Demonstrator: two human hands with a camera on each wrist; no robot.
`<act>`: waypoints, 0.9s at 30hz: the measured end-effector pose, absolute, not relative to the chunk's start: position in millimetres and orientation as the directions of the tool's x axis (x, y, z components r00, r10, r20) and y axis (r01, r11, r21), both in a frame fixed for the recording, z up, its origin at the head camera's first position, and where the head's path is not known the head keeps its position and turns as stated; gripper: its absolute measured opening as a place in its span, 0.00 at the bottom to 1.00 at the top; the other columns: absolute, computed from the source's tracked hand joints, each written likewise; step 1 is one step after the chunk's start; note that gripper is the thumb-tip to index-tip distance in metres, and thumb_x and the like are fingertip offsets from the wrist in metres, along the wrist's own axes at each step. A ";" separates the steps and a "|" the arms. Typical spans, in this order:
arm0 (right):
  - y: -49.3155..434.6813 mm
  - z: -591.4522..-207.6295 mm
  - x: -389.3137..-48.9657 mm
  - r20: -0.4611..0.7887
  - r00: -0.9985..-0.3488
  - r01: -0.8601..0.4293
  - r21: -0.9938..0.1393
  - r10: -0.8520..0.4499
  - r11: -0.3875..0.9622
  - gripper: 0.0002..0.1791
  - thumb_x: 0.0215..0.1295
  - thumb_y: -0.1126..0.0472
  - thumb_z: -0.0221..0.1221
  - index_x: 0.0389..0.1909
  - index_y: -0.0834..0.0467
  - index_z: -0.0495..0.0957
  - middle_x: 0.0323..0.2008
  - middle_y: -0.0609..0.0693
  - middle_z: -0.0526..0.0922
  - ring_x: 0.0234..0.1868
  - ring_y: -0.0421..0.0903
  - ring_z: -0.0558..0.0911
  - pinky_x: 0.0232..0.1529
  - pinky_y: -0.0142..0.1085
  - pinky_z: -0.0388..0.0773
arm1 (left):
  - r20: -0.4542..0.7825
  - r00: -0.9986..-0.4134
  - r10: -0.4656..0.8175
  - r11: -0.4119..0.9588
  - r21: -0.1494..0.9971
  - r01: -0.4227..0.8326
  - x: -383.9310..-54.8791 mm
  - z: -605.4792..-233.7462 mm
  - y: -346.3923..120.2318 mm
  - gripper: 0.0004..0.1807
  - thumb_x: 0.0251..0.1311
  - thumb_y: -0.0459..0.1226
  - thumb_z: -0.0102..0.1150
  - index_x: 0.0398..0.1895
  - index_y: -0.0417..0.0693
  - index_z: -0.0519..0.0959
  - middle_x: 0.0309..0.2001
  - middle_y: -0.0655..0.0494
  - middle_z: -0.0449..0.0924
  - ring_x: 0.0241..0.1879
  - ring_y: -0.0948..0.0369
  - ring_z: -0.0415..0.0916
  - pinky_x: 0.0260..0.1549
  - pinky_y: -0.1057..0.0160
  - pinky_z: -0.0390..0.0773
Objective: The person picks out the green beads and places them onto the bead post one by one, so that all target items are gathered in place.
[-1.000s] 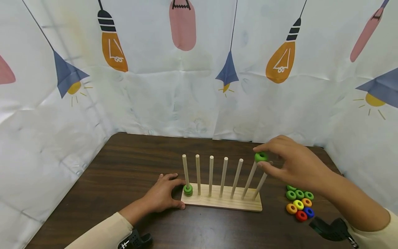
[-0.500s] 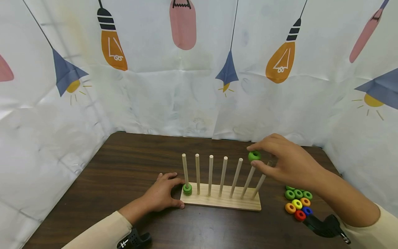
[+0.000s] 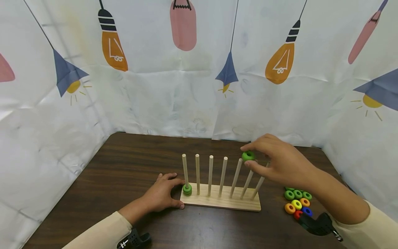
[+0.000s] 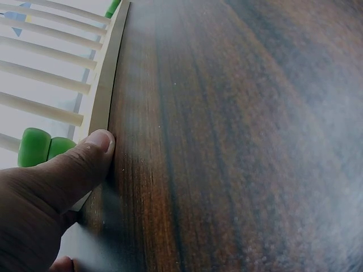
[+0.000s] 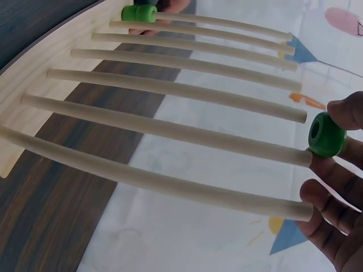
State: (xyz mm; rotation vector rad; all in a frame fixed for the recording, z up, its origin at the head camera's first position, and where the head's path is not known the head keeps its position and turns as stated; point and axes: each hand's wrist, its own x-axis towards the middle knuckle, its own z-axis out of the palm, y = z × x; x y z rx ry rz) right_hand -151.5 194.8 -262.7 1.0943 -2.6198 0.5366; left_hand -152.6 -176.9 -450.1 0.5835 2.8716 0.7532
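A pale wooden base point(image 3: 220, 201) carries a row of several upright pegs. Two stacked green rings point(image 3: 187, 190) sit at the foot of the leftmost peg. My left hand point(image 3: 160, 195) grips the base's left end, its thumb point(image 4: 93, 156) along the front edge in the left wrist view. Between thumb and fingers my right hand point(image 3: 280, 159) pinches a green ring point(image 3: 248, 155), up at the height of the peg tops near the right end. In the right wrist view this ring point(image 5: 327, 135) is beside the tip of the second peg from the right, not around it.
Loose rings lie on the brown table point(image 3: 136, 155) right of the base: green point(image 3: 289, 195), yellow point(image 3: 296, 204), orange point(image 3: 290, 208), blue point(image 3: 307, 211) and red point(image 3: 297, 215), partly behind the right wrist's black camera mount point(image 3: 315, 224). A printed curtain point(image 3: 149, 103) hangs behind.
My right hand has moved left along the peg tops, carrying the green ring from near the rightmost pegs toward the third from the right. My left hand stays on the base.
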 end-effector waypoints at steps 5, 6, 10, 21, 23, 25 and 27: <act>190.4 -263.5 -153.6 0.383 -0.659 -0.747 -0.227 -0.647 0.626 0.18 0.62 0.56 0.73 0.54 0.49 0.85 0.45 0.37 0.82 0.47 0.37 0.78 0.39 0.40 0.80 | -0.019 -0.919 0.394 0.801 0.496 0.334 -152.5 -450.0 -177.0 0.40 0.40 0.52 0.85 0.60 0.55 0.82 0.68 0.36 0.69 0.72 0.39 0.60 0.69 0.27 0.49; 189.5 -263.6 -153.9 0.385 -0.657 -0.748 -0.227 -0.649 0.623 0.18 0.62 0.56 0.73 0.54 0.49 0.85 0.45 0.37 0.82 0.47 0.37 0.78 0.39 0.40 0.80 | -0.020 -0.919 0.393 0.802 0.496 0.332 -152.4 -450.0 -177.0 0.40 0.40 0.52 0.85 0.60 0.55 0.82 0.68 0.36 0.69 0.72 0.39 0.60 0.69 0.27 0.49; 185.6 -264.5 -155.2 0.389 -0.652 -0.753 -0.227 -0.651 0.618 0.18 0.62 0.56 0.73 0.54 0.49 0.85 0.44 0.37 0.82 0.45 0.37 0.77 0.39 0.39 0.80 | -0.023 -0.921 0.389 0.805 0.495 0.327 -152.0 -449.8 -177.1 0.40 0.40 0.53 0.85 0.61 0.55 0.81 0.69 0.36 0.69 0.72 0.39 0.60 0.68 0.27 0.49; 174.2 -265.0 -157.0 0.361 -0.669 -0.741 -0.261 -0.650 0.619 0.18 0.64 0.55 0.72 0.55 0.49 0.85 0.46 0.38 0.82 0.41 0.37 0.75 0.36 0.36 0.78 | -0.021 -0.920 0.390 0.803 0.497 0.329 -151.4 -449.4 -177.3 0.40 0.41 0.53 0.85 0.61 0.55 0.81 0.69 0.36 0.69 0.72 0.38 0.60 0.69 0.27 0.49; 172.1 -265.6 -157.1 0.359 -0.669 -0.742 -0.271 -0.651 0.613 0.18 0.64 0.56 0.71 0.55 0.48 0.85 0.46 0.39 0.82 0.39 0.36 0.74 0.33 0.35 0.77 | -0.017 -0.919 0.393 0.802 0.494 0.334 -151.6 -449.5 -177.3 0.40 0.41 0.53 0.85 0.61 0.54 0.81 0.68 0.36 0.69 0.72 0.39 0.60 0.69 0.27 0.49; 170.2 -266.3 -157.4 0.363 -0.661 -0.749 -0.272 -0.657 0.604 0.18 0.65 0.57 0.71 0.55 0.49 0.85 0.45 0.39 0.82 0.39 0.36 0.74 0.33 0.35 0.77 | -0.016 -0.920 0.393 0.804 0.492 0.335 -151.6 -449.8 -177.3 0.40 0.41 0.53 0.84 0.61 0.55 0.81 0.69 0.37 0.69 0.72 0.39 0.60 0.69 0.27 0.49; 168.3 -266.7 -157.9 0.371 -0.651 -0.758 -0.272 -0.662 0.593 0.18 0.65 0.57 0.71 0.55 0.49 0.85 0.45 0.39 0.82 0.40 0.36 0.75 0.34 0.36 0.77 | -0.017 -0.921 0.390 0.804 0.493 0.331 -151.5 -449.6 -177.1 0.40 0.41 0.53 0.84 0.61 0.55 0.81 0.69 0.37 0.69 0.72 0.39 0.60 0.69 0.27 0.49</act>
